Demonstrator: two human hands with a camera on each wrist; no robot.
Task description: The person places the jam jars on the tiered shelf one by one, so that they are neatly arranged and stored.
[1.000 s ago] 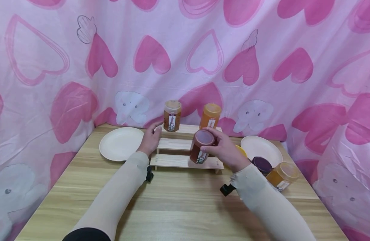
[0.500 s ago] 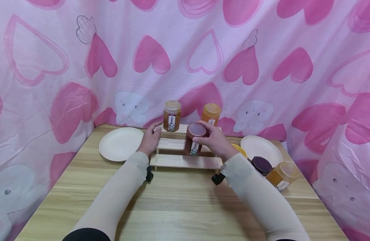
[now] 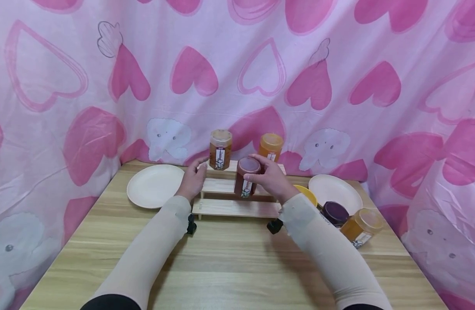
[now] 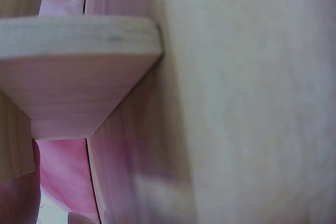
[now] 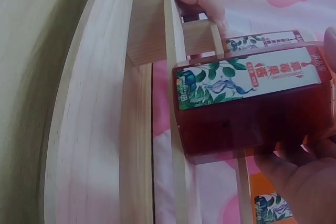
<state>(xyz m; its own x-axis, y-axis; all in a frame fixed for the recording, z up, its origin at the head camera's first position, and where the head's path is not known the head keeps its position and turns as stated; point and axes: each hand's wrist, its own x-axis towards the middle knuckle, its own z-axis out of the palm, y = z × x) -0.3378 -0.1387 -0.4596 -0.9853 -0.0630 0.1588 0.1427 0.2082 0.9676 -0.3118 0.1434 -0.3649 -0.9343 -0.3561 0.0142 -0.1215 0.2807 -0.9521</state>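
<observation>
My right hand [image 3: 274,178] grips a hexagonal jar of dark red jam [image 3: 247,177] round its upper part. In the right wrist view its base is at the middle tier of a pale wooden three-step rack [image 5: 94,129]; whether it touches the board cannot be told. My left hand [image 3: 192,177] holds the rack's left end by the upper tiers, with a fingertip [image 4: 21,198] showing beside the wood in the left wrist view. On the top tier stand an amber jar [image 3: 220,150] at left and an orange jar [image 3: 271,147] at right.
A white plate [image 3: 155,186] lies left of the rack, another white plate [image 3: 336,193] to the right. Near my right forearm are a yellow dish [image 3: 307,194], a dark purple-lidded jar [image 3: 335,212] and a tilted honey-coloured jar [image 3: 361,228]. A heart-patterned curtain [image 3: 229,64] hangs behind.
My right hand has carried the red jam jar leftward and away from me, from over the front tier to the middle tier. My left hand has stayed at the rack's left end.
</observation>
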